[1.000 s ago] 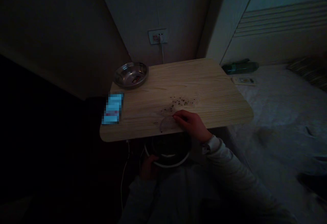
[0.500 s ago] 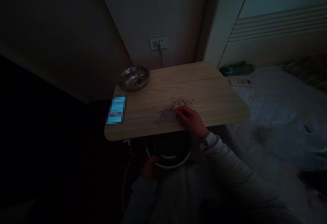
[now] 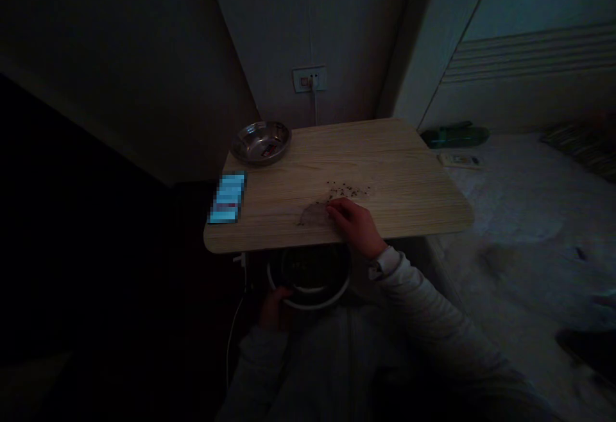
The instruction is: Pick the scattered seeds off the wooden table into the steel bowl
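Note:
My right hand (image 3: 353, 222) is over the front half of a wooden tabletop (image 3: 385, 152), thumb and fingertips pinched together. Whatever may be between them is too small to make out. Just beyond the fingertips lie small dark specks (image 3: 347, 190), scattered loosely. A damp-looking smear (image 3: 312, 215) with a few more specks is to the left of the fingers. Below the table's front edge, my left hand (image 3: 274, 306) grips the left side of a round bin (image 3: 308, 306) with a pale rim. The inside of the bin is dark, and most of the left fingers are hidden.
A shiny metal bowl (image 3: 261, 144) stands at the table's back left, with a lit phone (image 3: 228, 197) in front of it. A white cable (image 3: 234, 332) hangs at the left. On the bed (image 3: 510, 217) at right are a green bottle (image 3: 455, 135) and a pale flat object (image 3: 461, 161).
The view has shifted slightly. My right hand stays pinched and has moved a little left relative to the specks, toward the smear. The bin and left hand have moved slightly left and up.

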`<state>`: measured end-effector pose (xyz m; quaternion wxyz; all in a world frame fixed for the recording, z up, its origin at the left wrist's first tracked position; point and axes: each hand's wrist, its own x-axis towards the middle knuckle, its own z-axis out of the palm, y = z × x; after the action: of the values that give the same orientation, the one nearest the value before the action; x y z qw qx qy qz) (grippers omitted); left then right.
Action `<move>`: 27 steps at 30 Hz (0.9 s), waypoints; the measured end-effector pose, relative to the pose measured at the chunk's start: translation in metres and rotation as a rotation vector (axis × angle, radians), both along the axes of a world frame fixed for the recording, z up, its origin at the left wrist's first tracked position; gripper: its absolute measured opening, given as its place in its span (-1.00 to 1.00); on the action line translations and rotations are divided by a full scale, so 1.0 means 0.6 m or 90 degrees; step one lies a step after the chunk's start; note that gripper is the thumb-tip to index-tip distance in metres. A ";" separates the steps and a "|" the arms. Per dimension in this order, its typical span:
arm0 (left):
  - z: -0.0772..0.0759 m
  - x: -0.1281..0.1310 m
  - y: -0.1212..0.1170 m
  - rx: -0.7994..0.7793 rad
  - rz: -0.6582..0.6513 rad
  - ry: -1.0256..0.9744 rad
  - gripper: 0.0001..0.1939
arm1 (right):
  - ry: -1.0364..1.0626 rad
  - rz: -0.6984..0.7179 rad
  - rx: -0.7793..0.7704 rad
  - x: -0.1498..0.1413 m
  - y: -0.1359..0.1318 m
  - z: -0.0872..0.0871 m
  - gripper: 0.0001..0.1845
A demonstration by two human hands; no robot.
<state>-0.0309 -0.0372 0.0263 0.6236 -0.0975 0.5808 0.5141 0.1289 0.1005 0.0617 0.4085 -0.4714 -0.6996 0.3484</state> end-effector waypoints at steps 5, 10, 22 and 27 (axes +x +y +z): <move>0.001 -0.004 -0.001 -0.035 -0.009 -0.017 -0.81 | -0.006 0.020 0.001 -0.004 -0.004 0.000 -0.77; -0.014 -0.011 -0.008 0.008 -0.012 -0.039 -0.80 | 0.013 -0.013 -0.004 -0.003 -0.004 -0.004 -0.77; -0.006 0.016 0.014 -0.041 -0.062 0.005 -0.77 | -0.006 0.027 0.012 0.001 -0.013 -0.005 -0.79; -0.016 0.011 0.009 -0.046 -0.052 0.030 -0.80 | 0.003 0.039 0.016 -0.001 -0.025 0.000 -0.80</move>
<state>-0.0242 -0.0317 0.0168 0.6265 -0.0843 0.6169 0.4689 0.1282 0.0858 0.0615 0.4053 -0.4439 -0.7169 0.3531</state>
